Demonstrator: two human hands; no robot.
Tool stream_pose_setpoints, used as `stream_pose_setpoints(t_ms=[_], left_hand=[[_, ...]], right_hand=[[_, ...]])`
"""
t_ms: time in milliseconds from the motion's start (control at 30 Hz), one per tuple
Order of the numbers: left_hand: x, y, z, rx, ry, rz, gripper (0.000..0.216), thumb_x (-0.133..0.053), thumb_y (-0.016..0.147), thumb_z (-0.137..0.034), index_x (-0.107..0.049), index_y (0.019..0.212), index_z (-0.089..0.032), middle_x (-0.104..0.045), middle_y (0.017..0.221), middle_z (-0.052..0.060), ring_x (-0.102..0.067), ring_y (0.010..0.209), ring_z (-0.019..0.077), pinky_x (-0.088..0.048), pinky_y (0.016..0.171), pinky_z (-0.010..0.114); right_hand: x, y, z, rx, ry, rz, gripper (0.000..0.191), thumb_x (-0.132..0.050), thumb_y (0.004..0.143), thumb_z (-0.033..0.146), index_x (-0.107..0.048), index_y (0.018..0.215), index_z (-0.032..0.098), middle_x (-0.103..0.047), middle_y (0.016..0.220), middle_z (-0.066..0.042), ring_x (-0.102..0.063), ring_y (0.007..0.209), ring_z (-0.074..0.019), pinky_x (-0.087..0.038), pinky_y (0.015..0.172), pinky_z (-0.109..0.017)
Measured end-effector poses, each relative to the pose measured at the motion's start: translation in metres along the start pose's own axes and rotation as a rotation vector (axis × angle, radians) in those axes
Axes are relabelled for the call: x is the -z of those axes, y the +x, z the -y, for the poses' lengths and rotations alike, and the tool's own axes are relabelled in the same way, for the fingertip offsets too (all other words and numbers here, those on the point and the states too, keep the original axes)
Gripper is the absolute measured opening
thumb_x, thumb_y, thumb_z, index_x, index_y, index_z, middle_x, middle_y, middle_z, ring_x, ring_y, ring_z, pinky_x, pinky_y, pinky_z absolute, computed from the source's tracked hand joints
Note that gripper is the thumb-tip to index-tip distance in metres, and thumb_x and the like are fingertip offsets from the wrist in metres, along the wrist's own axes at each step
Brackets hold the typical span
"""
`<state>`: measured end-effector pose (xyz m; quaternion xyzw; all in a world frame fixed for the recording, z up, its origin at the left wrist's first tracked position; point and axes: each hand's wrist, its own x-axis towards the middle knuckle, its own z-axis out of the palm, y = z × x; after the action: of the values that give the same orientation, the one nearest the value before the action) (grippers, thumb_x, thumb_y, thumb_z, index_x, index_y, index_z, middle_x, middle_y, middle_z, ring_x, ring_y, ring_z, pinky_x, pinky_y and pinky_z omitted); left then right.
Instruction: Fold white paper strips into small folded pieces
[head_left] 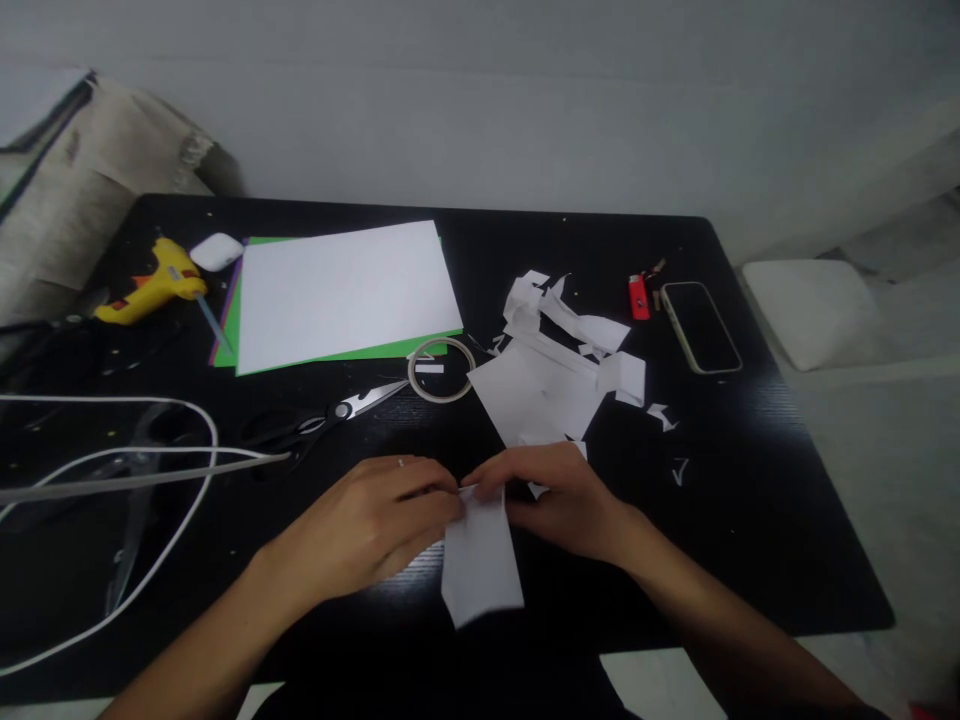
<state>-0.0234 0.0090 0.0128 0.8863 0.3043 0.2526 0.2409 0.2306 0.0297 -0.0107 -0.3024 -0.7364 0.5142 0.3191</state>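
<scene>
Left hand (375,520): fingers curled, tips pinched on the top edge of the paper piece (481,570). Right hand (559,498): the same pinch from the other side, so the fingertips of both hands nearly meet.

The paper piece is a narrow white strip lying on the black table (750,520) near the front edge, its lower end towards the person and slightly tilted.

Judgement: this looks like a fold or crease being set at the top edge. Keep both corners level, press down against the table, and use equal pressure from each hand so the strip does not skew.

Surroundings:
- The paper scraps (562,375) lie just behind the right hand, possibly touching the knuckles.
- The scissors (330,415) lie behind the left hand, blades pointing towards the tape ring (441,368).
- The white cable (150,460) loops well to the left.

Room: bare table to the right of the right hand. The front edge is close under the wrists, so there is little slack there.
</scene>
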Motion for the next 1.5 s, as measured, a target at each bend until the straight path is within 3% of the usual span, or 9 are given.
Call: stream_pose_setpoints(t_ms=[200,467,600,1033,1233,1500], left_hand=[[0.003,0.005,-0.004,0.049,-0.01,-0.004,0.018,-0.052,0.104,-0.018,-0.07,0.107,-0.017,-0.076,0.099,0.006,-0.076,0.084,0.0178,-0.062,0.071,0.028],[0.0,0.002,-0.007,-0.005,0.003,-0.202,0.013,-0.059,0.103,-0.019,-0.069,0.11,-0.018,-0.077,0.099,0.007,-0.078,0.087,0.017,-0.065,0.073,0.026],[0.001,0.004,-0.011,-0.003,-0.002,-0.242,0.013,-0.059,0.101,-0.015,-0.069,0.108,-0.017,-0.078,0.097,0.006,-0.078,0.083,0.0156,-0.064,0.073,0.024],[0.002,0.005,-0.018,0.036,-0.061,-0.229,0.015,-0.059,0.098,-0.015,-0.067,0.11,-0.021,-0.079,0.094,0.005,-0.078,0.08,0.016,-0.064,0.073,0.025],[-0.003,0.004,-0.018,-0.013,-0.061,-0.329,0.012,-0.055,0.102,-0.019,-0.066,0.105,-0.019,-0.076,0.09,0.005,-0.076,0.076,0.0146,-0.063,0.07,0.024],[-0.009,-0.003,-0.023,0.017,-0.07,-0.364,0.011,-0.062,0.098,-0.017,-0.067,0.107,-0.018,-0.074,0.094,0.005,-0.076,0.081,0.0157,-0.063,0.07,0.026]], right_hand=[[-0.001,0.002,0.006,-0.035,0.038,-0.039,0.018,-0.08,0.085,0.006,-0.08,0.095,0.021,-0.085,0.096,-0.002,-0.083,0.088,-0.0153,-0.065,0.082,-0.024],[-0.013,-0.001,0.009,-0.026,0.216,-0.196,0.013,-0.085,0.084,0.012,-0.08,0.091,0.022,-0.086,0.101,-0.005,-0.083,0.089,-0.0184,-0.069,0.082,-0.029],[-0.017,-0.003,0.01,0.006,0.25,-0.246,0.015,-0.087,0.083,0.013,-0.08,0.092,0.022,-0.085,0.101,-0.005,-0.083,0.089,-0.0175,-0.069,0.078,-0.026],[-0.018,-0.003,0.019,0.02,0.276,-0.26,0.014,-0.086,0.084,0.015,-0.081,0.094,0.022,-0.086,0.099,-0.005,-0.083,0.085,-0.0187,-0.07,0.076,-0.029],[-0.018,-0.004,0.023,0.022,0.309,-0.26,0.012,-0.087,0.085,0.016,-0.079,0.091,0.022,-0.086,0.098,-0.005,-0.083,0.084,-0.0182,-0.07,0.076,-0.027],[-0.02,-0.004,0.023,0.085,0.313,-0.252,0.017,-0.086,0.086,0.014,-0.075,0.095,0.023,-0.086,0.101,-0.005,-0.084,0.086,-0.0181,-0.069,0.076,-0.027]])
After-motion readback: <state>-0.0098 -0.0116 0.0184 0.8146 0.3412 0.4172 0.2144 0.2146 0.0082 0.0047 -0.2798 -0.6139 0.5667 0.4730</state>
